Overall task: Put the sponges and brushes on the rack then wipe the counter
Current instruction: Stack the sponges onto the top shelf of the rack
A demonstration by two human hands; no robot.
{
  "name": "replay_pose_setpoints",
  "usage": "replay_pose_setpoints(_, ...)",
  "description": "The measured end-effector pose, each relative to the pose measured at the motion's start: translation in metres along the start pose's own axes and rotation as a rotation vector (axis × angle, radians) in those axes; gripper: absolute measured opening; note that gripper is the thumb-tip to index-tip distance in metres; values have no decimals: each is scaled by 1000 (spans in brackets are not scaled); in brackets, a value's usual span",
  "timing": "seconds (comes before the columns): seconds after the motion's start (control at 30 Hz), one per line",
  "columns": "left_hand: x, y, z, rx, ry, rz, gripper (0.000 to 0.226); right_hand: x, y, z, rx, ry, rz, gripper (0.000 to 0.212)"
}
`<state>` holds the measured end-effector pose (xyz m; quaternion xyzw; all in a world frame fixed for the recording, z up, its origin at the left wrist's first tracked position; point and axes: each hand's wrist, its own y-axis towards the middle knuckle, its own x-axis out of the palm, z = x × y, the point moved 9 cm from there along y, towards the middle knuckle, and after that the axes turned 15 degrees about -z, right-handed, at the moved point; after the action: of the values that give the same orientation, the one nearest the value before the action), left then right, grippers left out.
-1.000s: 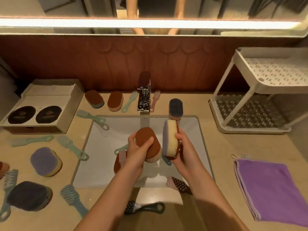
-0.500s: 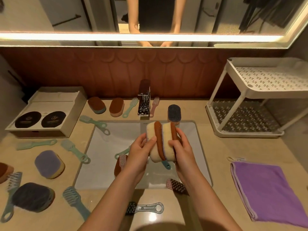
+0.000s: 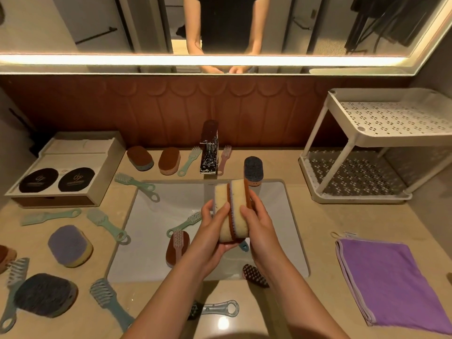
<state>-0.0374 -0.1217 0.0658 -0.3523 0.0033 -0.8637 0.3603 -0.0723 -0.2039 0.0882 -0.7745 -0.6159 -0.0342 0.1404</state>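
Note:
Above the white sink [image 3: 156,216] I hold two sponges [image 3: 231,209] pressed together on edge, cream foam with brown and purple scrub layers. My left hand [image 3: 210,231] grips their left side and my right hand [image 3: 256,223] grips the right side. The white two-tier rack [image 3: 367,133] stands at the back right, both shelves bare. In the sink lie a brown sponge [image 3: 177,248] with a pink brush on it, a green brush [image 3: 184,223] and a dark brush [image 3: 255,275]. More sponges [image 3: 69,244] and green brushes [image 3: 137,183] lie on the counter at left.
A purple cloth [image 3: 396,282] lies folded on the counter at right. A chrome faucet [image 3: 209,150] stands behind the sink, with a dark sponge [image 3: 253,170] to its right and two brown sponges [image 3: 168,160] to its left. A beige box [image 3: 66,170] sits back left.
The two sponges, held apart a second ago, are now pressed together between both hands and raised a little. The camera has tilted up, showing more mirror.

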Motion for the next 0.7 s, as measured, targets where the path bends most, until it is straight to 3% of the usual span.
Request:
replay_pose_setpoints(0.47,-14,5,15,51,79,76,60,9,9,1,61,-169,-124,58)
replay_pose_setpoints(0.6,-22,3,24,-2,209,101,52,6,8,-4,100,-160,-164,41)
replay_pose_setpoints(0.7,-26,1,39,-74,446,60,50,-14,11,-16,91,-196,-92,26)
